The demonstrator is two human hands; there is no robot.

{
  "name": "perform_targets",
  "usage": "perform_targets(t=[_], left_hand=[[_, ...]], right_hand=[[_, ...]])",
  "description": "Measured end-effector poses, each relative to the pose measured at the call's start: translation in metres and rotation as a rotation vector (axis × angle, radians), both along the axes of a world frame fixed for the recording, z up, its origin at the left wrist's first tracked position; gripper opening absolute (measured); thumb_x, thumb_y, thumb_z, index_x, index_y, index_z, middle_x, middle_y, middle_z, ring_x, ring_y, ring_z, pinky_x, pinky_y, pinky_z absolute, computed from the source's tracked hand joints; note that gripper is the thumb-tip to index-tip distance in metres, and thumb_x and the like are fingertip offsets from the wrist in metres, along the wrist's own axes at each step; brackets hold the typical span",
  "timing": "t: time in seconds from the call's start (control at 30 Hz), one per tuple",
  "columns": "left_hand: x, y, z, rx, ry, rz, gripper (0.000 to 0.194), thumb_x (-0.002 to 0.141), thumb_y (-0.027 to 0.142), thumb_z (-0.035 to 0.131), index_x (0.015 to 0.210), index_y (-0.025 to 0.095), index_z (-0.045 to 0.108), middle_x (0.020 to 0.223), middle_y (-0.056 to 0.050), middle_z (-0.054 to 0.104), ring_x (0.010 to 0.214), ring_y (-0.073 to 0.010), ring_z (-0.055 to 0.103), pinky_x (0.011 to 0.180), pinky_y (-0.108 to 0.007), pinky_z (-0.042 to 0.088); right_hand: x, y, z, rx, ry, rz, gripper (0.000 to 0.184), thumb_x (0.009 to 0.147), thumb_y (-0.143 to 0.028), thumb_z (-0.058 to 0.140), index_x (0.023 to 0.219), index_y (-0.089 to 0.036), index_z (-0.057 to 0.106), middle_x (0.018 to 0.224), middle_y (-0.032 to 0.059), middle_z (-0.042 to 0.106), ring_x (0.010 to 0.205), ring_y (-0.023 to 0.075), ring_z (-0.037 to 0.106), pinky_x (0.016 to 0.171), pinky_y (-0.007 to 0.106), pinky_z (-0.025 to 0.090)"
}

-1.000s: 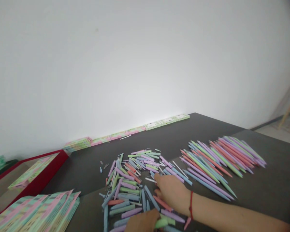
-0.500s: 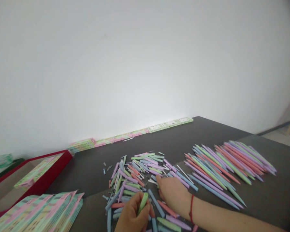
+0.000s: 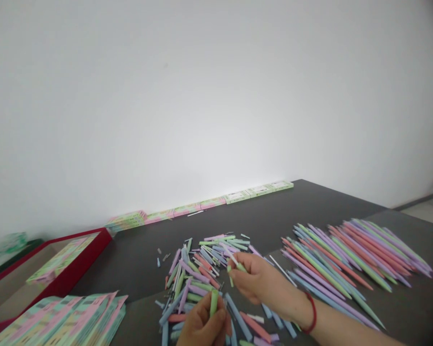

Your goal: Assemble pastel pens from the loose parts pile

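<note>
My left hand (image 3: 202, 323) is closed around a short green pen barrel (image 3: 214, 302), whose upper end points up between thumb and fingers. Above and to its right, my right hand (image 3: 256, 278), with a red string at the wrist, pinches a thin white pen refill (image 3: 233, 258). A small green pen part (image 3: 231, 278) shows just below those fingertips; whether it is joined to the refill I cannot tell. Beneath and around both hands lies a loose heap of pen parts (image 3: 187, 276) in purple, blue, green and coral, mixed with white refills.
Long tapered pens (image 3: 350, 254) lie side by side at the right. Printed cartons (image 3: 187, 209) line the wall. On the left are a red open box (image 3: 94, 247) holding a carton and a fanned stack of printed packets (image 3: 68, 319). Dark table (image 3: 299, 202) underneath.
My right hand has lifted from the heap and now holds a white refill with green at its fingers. My left hand keeps the green barrel, now more upright. The view has shifted slightly.
</note>
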State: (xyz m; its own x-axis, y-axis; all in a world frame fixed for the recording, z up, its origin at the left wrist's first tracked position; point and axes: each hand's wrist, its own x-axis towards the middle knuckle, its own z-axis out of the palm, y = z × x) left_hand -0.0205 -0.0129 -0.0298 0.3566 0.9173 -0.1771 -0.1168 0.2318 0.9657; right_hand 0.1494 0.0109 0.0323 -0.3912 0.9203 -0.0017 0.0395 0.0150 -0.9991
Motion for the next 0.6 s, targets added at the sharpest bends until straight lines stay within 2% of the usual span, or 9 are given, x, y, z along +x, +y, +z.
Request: perform_targets(t=[0.07, 0.13, 0.33, 0.47, 0.6], left_hand=[[0.001, -0.001, 0.001, -0.029, -0.03, 0.009, 0.047, 0.062, 0.059, 0.071, 0.067, 0.016, 0.052, 0.048, 0.007, 0.049, 0.034, -0.0002, 0.028, 0.037, -0.017, 0.014], [0.002, -0.002, 0.003, -0.046, -0.053, 0.024, 0.046, 0.062, 0.057, 0.072, 0.067, 0.016, 0.053, 0.049, 0.006, 0.05, 0.035, -0.0004, 0.029, 0.037, -0.017, 0.015], [0.006, -0.003, 0.004, -0.016, -0.118, 0.0, 0.045, 0.062, 0.057, 0.072, 0.065, 0.016, 0.053, 0.047, 0.008, 0.045, 0.034, -0.0004, 0.027, 0.036, -0.017, 0.014], [0.007, -0.002, 0.001, 0.009, -0.19, -0.027, 0.044, 0.065, 0.055, 0.072, 0.063, 0.016, 0.052, 0.047, 0.008, 0.042, 0.035, -0.0004, 0.026, 0.037, -0.017, 0.013], [0.007, -0.002, -0.003, -0.017, -0.2, 0.019, 0.042, 0.063, 0.053, 0.074, 0.068, 0.017, 0.053, 0.05, 0.007, 0.047, 0.036, -0.0006, 0.027, 0.039, -0.017, 0.015]], right_hand=[[-0.005, -0.004, 0.0, -0.137, 0.23, 0.051, 0.023, 0.079, -0.041, 0.054, 0.076, -0.022, 0.041, 0.047, -0.0135, 0.025, 0.037, 0.0044, 0.016, 0.036, 0.018, 0.011], [-0.011, -0.008, -0.003, -0.174, 0.315, 0.06, 0.026, 0.076, -0.041, 0.058, 0.075, -0.021, 0.042, 0.046, -0.0138, 0.025, 0.037, 0.0038, 0.015, 0.036, 0.018, 0.009], [-0.021, -0.013, -0.01, -0.164, 0.298, 0.009, 0.02, 0.076, -0.034, 0.059, 0.073, -0.019, 0.045, 0.045, -0.0129, 0.03, 0.038, 0.0034, 0.018, 0.035, 0.018, 0.011], [-0.022, -0.015, -0.013, -0.189, 0.339, 0.032, 0.027, 0.075, -0.041, 0.061, 0.075, -0.02, 0.043, 0.045, -0.0133, 0.03, 0.036, 0.003, 0.018, 0.034, 0.018, 0.011], [-0.023, -0.013, -0.02, -0.2, 0.405, 0.055, 0.033, 0.075, -0.047, 0.061, 0.077, -0.022, 0.04, 0.046, -0.014, 0.028, 0.036, 0.0031, 0.019, 0.036, 0.017, 0.014]])
